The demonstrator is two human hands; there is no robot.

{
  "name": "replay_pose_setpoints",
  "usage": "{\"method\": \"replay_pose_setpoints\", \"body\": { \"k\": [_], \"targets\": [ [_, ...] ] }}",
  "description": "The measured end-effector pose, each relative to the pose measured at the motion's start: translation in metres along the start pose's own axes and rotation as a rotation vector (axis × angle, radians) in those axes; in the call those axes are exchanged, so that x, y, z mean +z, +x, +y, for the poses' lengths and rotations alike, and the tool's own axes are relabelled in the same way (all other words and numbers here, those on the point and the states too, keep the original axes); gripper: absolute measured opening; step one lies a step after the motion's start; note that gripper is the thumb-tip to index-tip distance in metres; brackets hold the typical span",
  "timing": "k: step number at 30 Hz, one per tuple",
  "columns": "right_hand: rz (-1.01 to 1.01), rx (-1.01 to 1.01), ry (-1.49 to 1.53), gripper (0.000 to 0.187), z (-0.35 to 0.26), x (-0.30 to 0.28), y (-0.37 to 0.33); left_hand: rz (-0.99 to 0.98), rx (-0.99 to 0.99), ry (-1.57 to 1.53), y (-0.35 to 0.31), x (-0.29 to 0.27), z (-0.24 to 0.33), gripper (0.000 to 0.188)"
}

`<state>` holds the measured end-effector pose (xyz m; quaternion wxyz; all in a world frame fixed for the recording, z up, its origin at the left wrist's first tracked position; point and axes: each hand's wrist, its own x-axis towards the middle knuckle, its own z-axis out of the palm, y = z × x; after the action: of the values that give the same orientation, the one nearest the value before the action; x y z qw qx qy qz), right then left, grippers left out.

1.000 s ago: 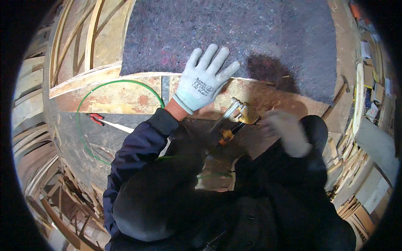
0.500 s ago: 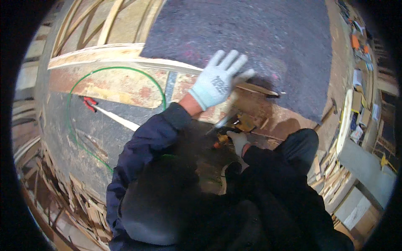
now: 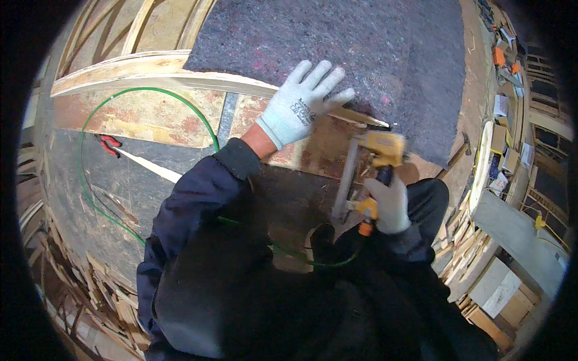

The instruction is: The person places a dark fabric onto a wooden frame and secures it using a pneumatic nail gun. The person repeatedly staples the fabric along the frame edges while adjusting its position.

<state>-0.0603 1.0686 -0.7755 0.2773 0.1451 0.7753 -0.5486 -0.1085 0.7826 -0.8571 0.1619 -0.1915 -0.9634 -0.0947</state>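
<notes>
My left hand [image 3: 304, 105], in a pale grey glove, lies spread with its fingers reaching over the near edge of a dark grey felt sheet [image 3: 349, 42]. The sheet covers part of a wooden frame [image 3: 129, 65]. In my gloved right hand [image 3: 392, 206] is a yellow air nail gun or stapler [image 3: 385, 144], gripped by its black handle. Its head is at the felt's near edge, right of my left hand; whether it touches is unclear. A green air hose [image 3: 331, 265] runs to the orange fitting at the tool's lower end.
Red-handled pliers [image 3: 109, 146] lie at left inside a loop of hose, near a pale wood strip [image 3: 153, 166]. A hammer [image 3: 462, 149] rests right of the felt. Wood scraps [image 3: 114, 301] are piled at lower left. Boxes [image 3: 500, 144] line the right side.
My right hand has raised the yellow tool up and right, from low near my body to the felt's edge. My left hand stays spread at that edge, slightly shifted in view.
</notes>
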Motion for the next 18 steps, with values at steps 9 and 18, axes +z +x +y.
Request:
{"method": "replay_pose_setpoints", "body": {
  "k": [9,18],
  "targets": [
    [0.005,-0.061,0.174,0.023,-0.084,-0.046,-0.009,0.012,-0.001,0.0,0.004,-0.002,0.001,0.084],
    [-0.015,-0.084,-0.317,0.013,-0.074,-0.025,0.024,-0.005,-0.007,0.003,0.001,0.002,0.002,0.082]
  ]
}}
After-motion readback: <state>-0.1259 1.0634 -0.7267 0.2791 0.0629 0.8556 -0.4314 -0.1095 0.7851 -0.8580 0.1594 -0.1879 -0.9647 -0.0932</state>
